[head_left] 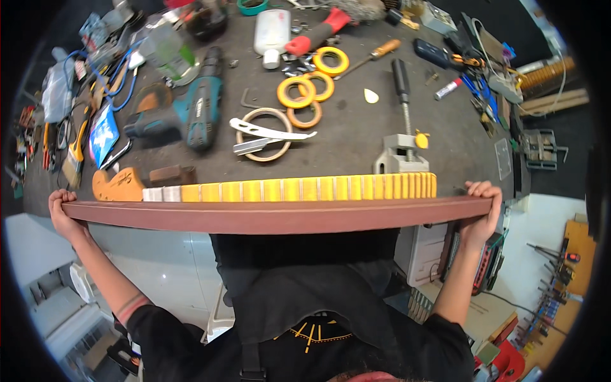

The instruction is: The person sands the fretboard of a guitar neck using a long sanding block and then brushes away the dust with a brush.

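Note:
A long, straight reddish-brown bar [280, 218] spans the front edge of the workbench, held up by its two ends. My left hand [65, 213] is wrapped round its left end, and my right hand [485, 207] grips the right end, fingers curled over the top. Just beyond the bar lies a guitar neck [299, 188], its fretboard covered in yellow tape between the frets. White-grey strips cover the first few spaces beside the orange headstock [121, 185]. The bar hides the neck's near edge; whether the two touch, I cannot tell.
A grey vise [400, 154] stands behind the neck's right part. Farther back lie yellow tape rolls [296, 92], a white-handled razor [270, 131], a teal cordless drill [202, 108], a white bottle [272, 35] and a wooden-handled screwdriver [375, 54]. A brush [75, 156] lies at left.

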A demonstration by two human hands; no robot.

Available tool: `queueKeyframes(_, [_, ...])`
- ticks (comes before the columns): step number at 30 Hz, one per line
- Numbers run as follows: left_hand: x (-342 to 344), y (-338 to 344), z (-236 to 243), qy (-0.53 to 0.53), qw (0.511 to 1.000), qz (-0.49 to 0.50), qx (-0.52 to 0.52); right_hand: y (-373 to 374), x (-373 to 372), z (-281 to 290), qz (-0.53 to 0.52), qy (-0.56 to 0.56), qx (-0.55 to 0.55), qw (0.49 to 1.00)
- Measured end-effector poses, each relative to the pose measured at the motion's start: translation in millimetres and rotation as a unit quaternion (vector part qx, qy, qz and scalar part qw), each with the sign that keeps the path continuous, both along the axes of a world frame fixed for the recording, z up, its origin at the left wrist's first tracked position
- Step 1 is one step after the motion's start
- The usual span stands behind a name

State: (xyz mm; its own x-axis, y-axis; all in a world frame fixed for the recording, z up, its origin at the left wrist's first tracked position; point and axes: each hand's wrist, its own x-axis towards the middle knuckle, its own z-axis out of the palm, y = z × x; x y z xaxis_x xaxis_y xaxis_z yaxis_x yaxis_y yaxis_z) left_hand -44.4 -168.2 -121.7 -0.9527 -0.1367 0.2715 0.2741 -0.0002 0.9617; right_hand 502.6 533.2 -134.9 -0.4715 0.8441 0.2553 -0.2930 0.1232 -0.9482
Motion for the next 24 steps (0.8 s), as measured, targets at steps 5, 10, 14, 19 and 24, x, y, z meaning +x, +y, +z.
queueKeyframes(5, [70.7,168.7,-7.0,-0.008,0.986,-0.165,0.038,157.5,100.6,2.6,-0.202,-0.001,-0.017,0.979])
queueKeyframes(10, [-21.8,-1.9,6.3,-0.058,0.995,-0.007,-0.075,38.7,-23.0,-9.9,-0.083,0.018,-0.026,0.996])
queueKeyframes(14, [-43.6,-24.5,-8.9,-0.051,0.998,-0.010,-0.035,32.3,-26.4,-1.2,0.023,-0.010,0.015,1.000])
queueKeyframes(19, [69.5,200.8,-11.2,-0.020,0.974,-0.226,0.013,170.1,95.8,0.1,-0.238,0.032,-0.050,0.969])
queueKeyframes(24, [-41.0,-39.6,7.2,-0.002,0.995,-0.004,-0.103,22.0,-53.9,-4.6,-0.104,0.032,-0.078,0.991])
